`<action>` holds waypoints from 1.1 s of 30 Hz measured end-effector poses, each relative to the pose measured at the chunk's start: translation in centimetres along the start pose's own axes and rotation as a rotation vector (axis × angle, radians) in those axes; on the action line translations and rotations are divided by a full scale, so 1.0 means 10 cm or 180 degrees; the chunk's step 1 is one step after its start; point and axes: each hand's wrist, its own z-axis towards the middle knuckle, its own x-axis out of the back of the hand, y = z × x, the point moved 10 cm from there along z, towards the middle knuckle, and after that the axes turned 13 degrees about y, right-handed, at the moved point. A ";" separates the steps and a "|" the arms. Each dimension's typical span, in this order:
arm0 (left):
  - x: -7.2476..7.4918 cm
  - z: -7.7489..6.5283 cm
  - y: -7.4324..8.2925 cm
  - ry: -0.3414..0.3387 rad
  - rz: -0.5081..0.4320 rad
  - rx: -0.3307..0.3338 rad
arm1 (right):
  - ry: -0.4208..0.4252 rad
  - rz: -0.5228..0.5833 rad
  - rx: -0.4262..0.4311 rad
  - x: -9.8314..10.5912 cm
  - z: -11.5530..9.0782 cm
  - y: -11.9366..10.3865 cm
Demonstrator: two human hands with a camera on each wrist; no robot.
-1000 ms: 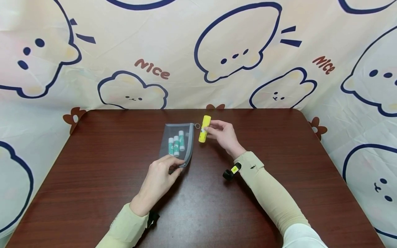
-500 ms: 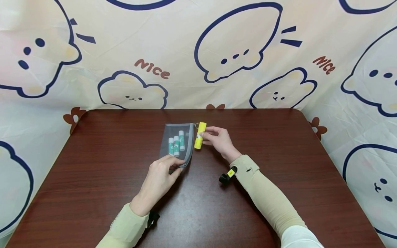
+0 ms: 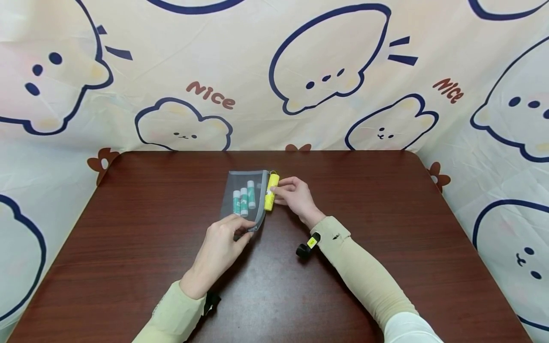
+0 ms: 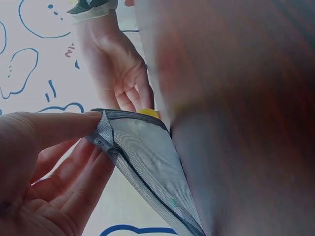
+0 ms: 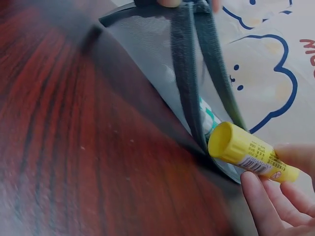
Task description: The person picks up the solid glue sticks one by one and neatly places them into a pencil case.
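A grey mesh zip pouch [image 3: 239,180] lies on the table, its zipper side facing right. Inside are 3 white-and-green tubes [image 3: 244,202] that look like glue sticks. My left hand [image 3: 224,242] pinches the pouch's near corner between thumb and fingers, lifting that edge. With thumb and fingertips, my right hand [image 3: 299,200] holds a yellow glue stick [image 3: 272,192] right beside the zipper edge. The right wrist view shows the mouth parted, with the end of the yellow glue stick [image 5: 246,151] at the gap between the zipper bands [image 5: 186,73]. Whether it touches them I cannot tell.
The dark brown wooden table [image 3: 386,209] extends around both hands. Behind it and at the sides hangs a cream cloth [image 3: 253,71] with cartoon prints. A small metal ring [image 3: 273,172] is attached at the pouch's far zipper end. Black straps sit on both wrists.
My right hand has moved left and slightly nearer, carrying the yellow glue stick from apart from the pouch up to its zipper edge. The left hand and pouch have stayed in place.
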 end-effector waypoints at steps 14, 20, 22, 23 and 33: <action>-0.01 0.00 0.00 -0.0008 0.0015 -0.0012 | -0.0282 -0.0096 0.0042 -0.16 -0.09 0.04; -0.02 0.00 0.02 -0.0043 0.0033 -0.0055 | -0.0270 -0.0131 0.0188 -0.18 -0.09 0.00; -0.03 0.00 0.02 -0.0056 0.0037 -0.0073 | -0.0293 -0.0116 0.0218 -0.20 -0.08 -0.01; -0.03 0.00 0.02 -0.0062 0.0039 -0.0080 | -0.0310 -0.0104 0.0224 -0.22 -0.08 -0.01; -0.14 -0.03 -0.03 -0.0421 0.0137 0.0081 | -0.0276 -0.0059 0.0225 -0.15 -0.03 0.00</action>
